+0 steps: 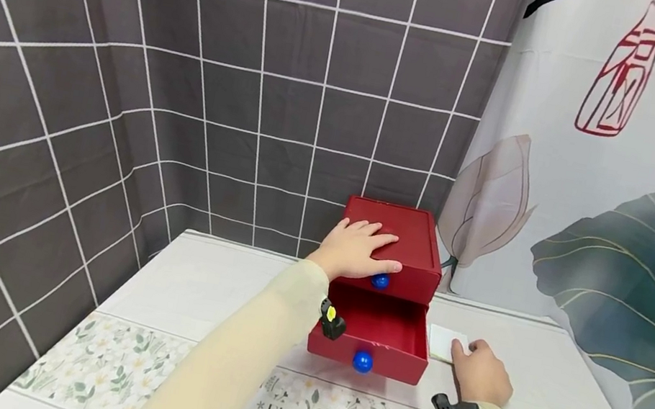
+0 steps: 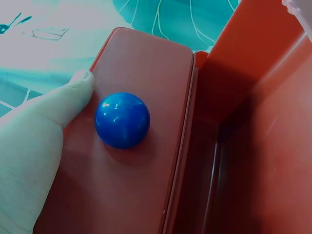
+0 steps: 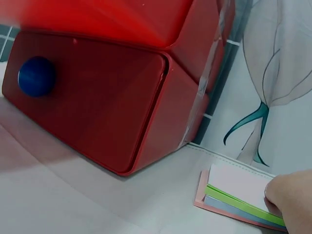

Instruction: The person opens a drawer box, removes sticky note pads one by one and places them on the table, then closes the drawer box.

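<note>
Under paper (image 3: 239,186), pink layer (image 3: 200,194) (wrist view)

Red cab. (image 1: 416,242) w/ blue knobs (image 1: 363,361), mid drawer (image 1: 401,365) out, multicol. note pad (image 1: 441,343) flat just to R.

Three body-worn views: one wide, two close.
Head: from above and well back, facing forward and down, with red cabinet (image 1: 409,277) just off centre towards 5 o'clock. Left wrist: very near, turned on its side, facing the upper blue knob (image 2: 122,120) just off centre at 9 o'clock, with pulled-out drawer (image 1: 401,365) at 3 o'clock; knob and drawer shared with head view. Right wrist: near, low over tabletop (image 3: 151,200), tilted, facing cabinet at 11 o'clock, with paper pad (image 3: 239,190) and right hand (image 3: 295,200) towards 4 o'clock; pad and hand shared with head view.
</note>
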Available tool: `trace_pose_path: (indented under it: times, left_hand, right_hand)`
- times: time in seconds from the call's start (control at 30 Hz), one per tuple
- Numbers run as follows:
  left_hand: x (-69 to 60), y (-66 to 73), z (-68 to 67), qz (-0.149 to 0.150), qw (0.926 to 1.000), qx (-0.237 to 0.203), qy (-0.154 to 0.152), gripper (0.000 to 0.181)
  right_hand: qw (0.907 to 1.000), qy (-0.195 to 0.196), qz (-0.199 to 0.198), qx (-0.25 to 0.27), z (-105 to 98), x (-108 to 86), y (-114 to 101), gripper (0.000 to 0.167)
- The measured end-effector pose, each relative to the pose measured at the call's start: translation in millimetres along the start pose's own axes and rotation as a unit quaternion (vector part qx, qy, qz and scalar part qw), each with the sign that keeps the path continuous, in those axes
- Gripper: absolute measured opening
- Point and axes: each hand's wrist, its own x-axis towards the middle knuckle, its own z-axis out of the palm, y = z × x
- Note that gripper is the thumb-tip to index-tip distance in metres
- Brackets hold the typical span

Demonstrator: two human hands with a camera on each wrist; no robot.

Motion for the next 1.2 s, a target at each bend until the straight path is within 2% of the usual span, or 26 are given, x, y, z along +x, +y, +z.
trace_pose_path:
  times: [0.1,0.2,0.27,0.33,0.4,0.47,0.53,0.6,0.63,0.7,0.73,0.77,0.8,0.87,0.9,1.1,1.13,1.17,1.2]
  left_hand:
    - [1.4,0.8,1.1,0.000,1.0000,0.006,-0.006,0.074]
    - [2.8,1.0,2.0,-0.004,0.9998,0.015,-0.007,0.074]
    - [3.1,1.0,2.0,-0.006,0.9998,0.019,-0.007,0.074]
    - [3.1,0.8,1.8,-0.006,0.9998,0.020,-0.008,0.074]
    - [3.0,0.9,1.1,-0.007,0.9997,0.020,-0.010,0.074]
    - [2.8,1.1,0.2,-0.009,0.9997,0.021,-0.010,0.074]
    - [2.6,1.2,-0.3,-0.010,0.9997,0.023,-0.008,0.074]
    - [2.8,1.4,-0.1,-0.009,0.9996,0.023,-0.008,0.074]
    - [2.8,1.4,0.2,-0.009,0.9997,0.023,-0.008,0.074]
    - [2.7,1.3,0.8,-0.008,0.9997,0.023,-0.009,0.075]
    - [2.7,1.0,1.0,-0.009,0.9997,0.023,-0.010,0.075]
    - [2.7,1.1,1.5,-0.010,0.9996,0.023,-0.010,0.075]
    - [2.6,1.2,1.7,-0.011,0.9996,0.023,-0.010,0.075]
    - [2.5,1.2,1.5,-0.012,0.9996,0.025,-0.009,0.075]
    - [2.4,1.3,1.2,-0.013,0.9996,0.025,-0.009,0.075]
    - [1.7,2.5,-0.8,-0.012,0.9996,0.022,-0.010,0.074]
    - [1.4,2.8,-0.8,-0.012,0.9997,0.020,-0.010,0.075]
    - [1.4,2.9,-0.4,-0.012,0.9997,0.020,-0.010,0.075]
    - [1.2,3.0,-0.3,-0.012,0.9997,0.020,-0.009,0.074]
  right_hand:
    - [0.9998,0.014,0.008,0.010,1.0,-1.5,0.2,0.063]
    - [0.9957,0.071,0.001,0.060,3.7,-4.8,-3.3,0.062]
    - [0.9842,0.128,-0.032,0.119,7.3,-7.7,-7.6,0.055]
    - [0.9642,0.180,-0.088,0.173,11.6,-12.8,-13.3,0.045]
    - [0.9378,0.213,-0.153,0.228,14.6,-18.6,-19.1,0.036]
    - [0.9056,0.234,-0.220,0.277,16.3,-24.9,-24.9,0.036]
    - [0.8634,0.250,-0.290,0.328,16.5,-30.1,-29.8,0.041]
    - [0.8128,0.263,-0.364,0.371,15.8,-34.3,-33.9,0.045]
    - [0.7888,0.271,-0.401,0.379,15.4,-36.1,-35.9,0.044]
    - [0.7467,0.285,-0.464,0.382,14.4,-39.8,-40.0,0.045]
    - [0.7323,0.292,-0.486,0.376,13.9,-41.5,-41.9,0.049]
    - [0.7229,0.299,-0.502,0.369,13.6,-43.5,-43.2,0.054]
    - [0.7167,0.305,-0.513,0.361,13.5,-45.4,-44.3,0.059]
    - [0.7163,0.307,-0.522,0.346,13.1,-48.8,-45.4,0.068]
    - [0.7195,0.304,-0.524,0.340,13.0,-50.3,-45.4,0.071]
    - [0.7614,0.260,-0.516,0.295,13.8,-57.3,-42.4,0.090]
    - [0.7644,0.259,-0.517,0.285,14.3,-58.2,-42.3,0.090]
    - [0.7623,0.266,-0.521,0.277,15.0,-58.5,-43.1,0.089]
    - [0.7563,0.278,-0.529,0.267,15.4,-58.9,-44.5,0.085]
